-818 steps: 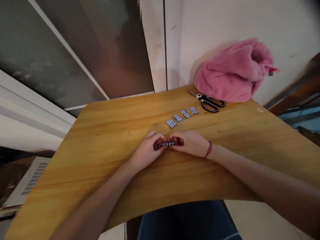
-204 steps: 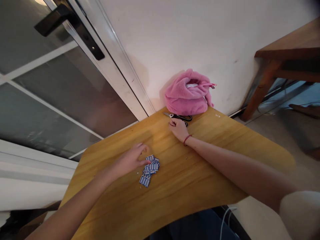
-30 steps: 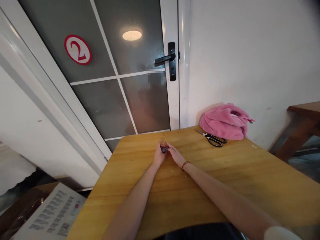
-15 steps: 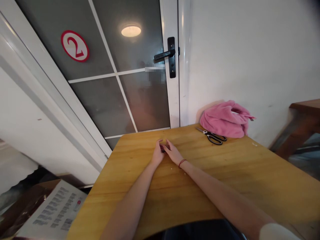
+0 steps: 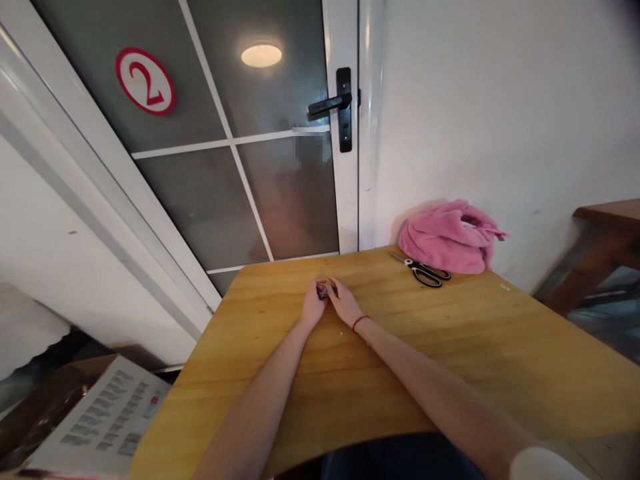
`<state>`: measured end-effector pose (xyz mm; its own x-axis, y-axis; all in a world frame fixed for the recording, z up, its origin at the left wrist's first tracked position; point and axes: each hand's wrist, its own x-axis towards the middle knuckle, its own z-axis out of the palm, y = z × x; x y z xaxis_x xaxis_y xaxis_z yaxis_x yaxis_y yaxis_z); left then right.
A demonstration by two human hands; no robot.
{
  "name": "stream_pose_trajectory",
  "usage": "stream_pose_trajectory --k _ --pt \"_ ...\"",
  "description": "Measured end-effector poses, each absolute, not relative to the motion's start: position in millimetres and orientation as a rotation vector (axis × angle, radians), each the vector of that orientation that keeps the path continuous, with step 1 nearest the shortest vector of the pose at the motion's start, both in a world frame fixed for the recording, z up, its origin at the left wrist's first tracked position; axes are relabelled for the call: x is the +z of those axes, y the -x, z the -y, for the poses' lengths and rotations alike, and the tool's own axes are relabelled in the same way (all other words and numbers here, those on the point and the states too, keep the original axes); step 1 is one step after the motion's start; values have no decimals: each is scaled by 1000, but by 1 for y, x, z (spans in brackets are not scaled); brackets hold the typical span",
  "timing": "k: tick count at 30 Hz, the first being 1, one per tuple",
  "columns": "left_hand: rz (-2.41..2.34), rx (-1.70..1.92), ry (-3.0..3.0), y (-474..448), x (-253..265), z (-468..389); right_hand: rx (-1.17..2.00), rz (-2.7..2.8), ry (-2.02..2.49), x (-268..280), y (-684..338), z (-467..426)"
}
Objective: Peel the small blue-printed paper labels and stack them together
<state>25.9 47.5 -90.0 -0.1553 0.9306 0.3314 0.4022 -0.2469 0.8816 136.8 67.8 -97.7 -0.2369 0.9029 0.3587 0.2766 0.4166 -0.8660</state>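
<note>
Both hands meet over the far middle part of the wooden table. Between them is a small dark object with lighter, reddish markings; its kind is too small to tell. My left hand curls round it from the left. From the right, my right hand, with a red cord at the wrist, closes on the same object. The fingers partly hide it. To the right of my hands, black-handled scissors lie on the table, their blades pointing to the back left. Beside them sits a bunched pink plush cloth or bag.
Behind the table stands a glazed door with a black handle. A cardboard box with a printed sheet is at the lower left. Another wooden table stands at the right. Small white specks lie near my hands.
My hands have turned slightly, and more of the small dark object shows between the fingers. The view has shifted a little; scissors and pink cloth stay in place.
</note>
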Motion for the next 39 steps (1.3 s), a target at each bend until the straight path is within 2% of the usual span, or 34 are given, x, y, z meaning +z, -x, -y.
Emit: stream_pose_trajectory --k 8,23,39 --pt "-1523 1378 -1661 -27 -89 -45 716 1651 1158 -99 -146 -73" --pt "-1342 1393 -1774 -26 -92 -48 1228 1549 904 -96 -147 -68" --pt "-1168 1461 -1774 -41 -89 -40 1212 1415 901 -98 -148 -60"
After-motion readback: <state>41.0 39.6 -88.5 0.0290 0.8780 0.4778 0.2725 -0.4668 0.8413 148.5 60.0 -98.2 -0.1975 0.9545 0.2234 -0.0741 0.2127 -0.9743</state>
